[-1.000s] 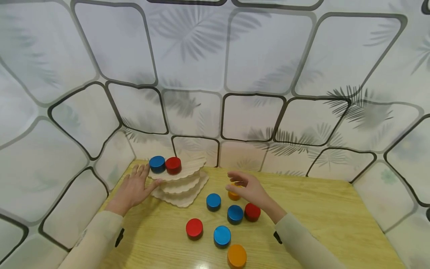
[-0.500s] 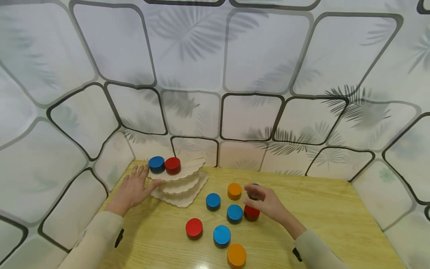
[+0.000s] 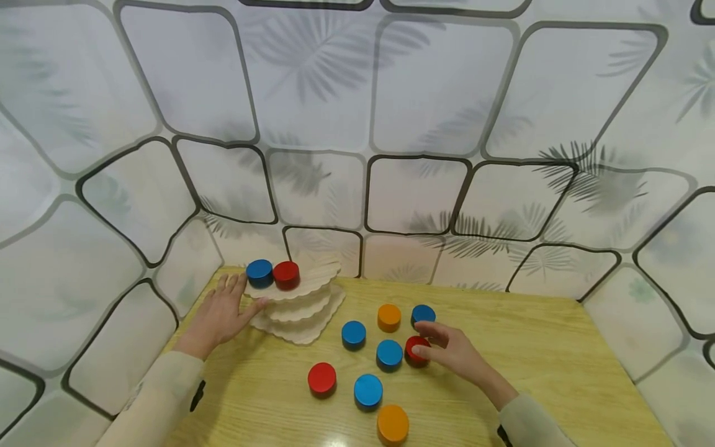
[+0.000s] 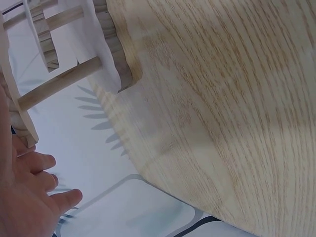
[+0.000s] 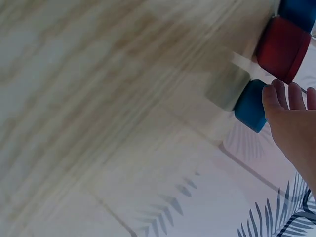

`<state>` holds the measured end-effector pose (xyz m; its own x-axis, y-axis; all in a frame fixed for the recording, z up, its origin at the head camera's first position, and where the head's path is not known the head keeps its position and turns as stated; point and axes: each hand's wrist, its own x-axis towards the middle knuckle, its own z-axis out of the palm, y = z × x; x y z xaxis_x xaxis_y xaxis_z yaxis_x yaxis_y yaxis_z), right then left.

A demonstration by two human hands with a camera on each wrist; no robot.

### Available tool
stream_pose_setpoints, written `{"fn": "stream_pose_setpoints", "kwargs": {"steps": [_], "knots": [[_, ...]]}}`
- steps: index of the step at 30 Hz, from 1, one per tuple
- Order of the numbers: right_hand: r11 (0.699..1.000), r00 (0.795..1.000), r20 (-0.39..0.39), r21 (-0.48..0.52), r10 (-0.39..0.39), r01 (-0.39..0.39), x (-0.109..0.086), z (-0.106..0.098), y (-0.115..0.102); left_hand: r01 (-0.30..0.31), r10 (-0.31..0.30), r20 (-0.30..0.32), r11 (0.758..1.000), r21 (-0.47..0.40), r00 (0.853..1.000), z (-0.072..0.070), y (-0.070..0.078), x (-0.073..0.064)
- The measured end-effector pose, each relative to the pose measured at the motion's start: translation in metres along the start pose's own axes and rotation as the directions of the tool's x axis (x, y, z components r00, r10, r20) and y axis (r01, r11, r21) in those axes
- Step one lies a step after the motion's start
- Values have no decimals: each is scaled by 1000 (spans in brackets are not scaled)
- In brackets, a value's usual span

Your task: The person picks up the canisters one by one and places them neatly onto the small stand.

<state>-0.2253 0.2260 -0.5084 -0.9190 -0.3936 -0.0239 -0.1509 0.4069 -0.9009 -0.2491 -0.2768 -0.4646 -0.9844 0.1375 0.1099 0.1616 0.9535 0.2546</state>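
Observation:
My left hand [image 3: 220, 313], fingers spread, rests against the left edge of a cream three-tier stand with scalloped shelves [image 3: 313, 282]. A blue round block [image 3: 259, 274] and a red round block [image 3: 287, 275] sit side by side on its top tier. In the left wrist view, the fingers of that hand [image 4: 32, 197] lie by a shelf edge, and wooden dowels [image 4: 61, 81] join the tiers. My right hand [image 3: 455, 354] hovers at another red block [image 3: 416, 354], its thumb overlapping it and its fingers loosely bent. In the right wrist view, a blue block [image 5: 251, 106] shows by the fingertips.
Around the right hand on the wooden table [image 3: 514, 354] stand an orange block [image 3: 389, 317] and several blue ones, one just behind the fingers [image 3: 422, 315]. Nearer are a red block [image 3: 322, 379] and an orange one [image 3: 393, 424]. Patterned walls [image 3: 424, 195] enclose the table.
My right hand has moved right and nearer, from over the back orange block to the red one. The orange block and a blue one behind it now show. The left hand stays put.

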Motion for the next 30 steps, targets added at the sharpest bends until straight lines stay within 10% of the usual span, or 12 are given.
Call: {"fn": "stream_pose_setpoints", "kwargs": {"steps": [30], "knots": [[994,996,40,-73,82,-79,-4,2,18,9,-9,-20,1000,9,1000,3,2,0]]}}
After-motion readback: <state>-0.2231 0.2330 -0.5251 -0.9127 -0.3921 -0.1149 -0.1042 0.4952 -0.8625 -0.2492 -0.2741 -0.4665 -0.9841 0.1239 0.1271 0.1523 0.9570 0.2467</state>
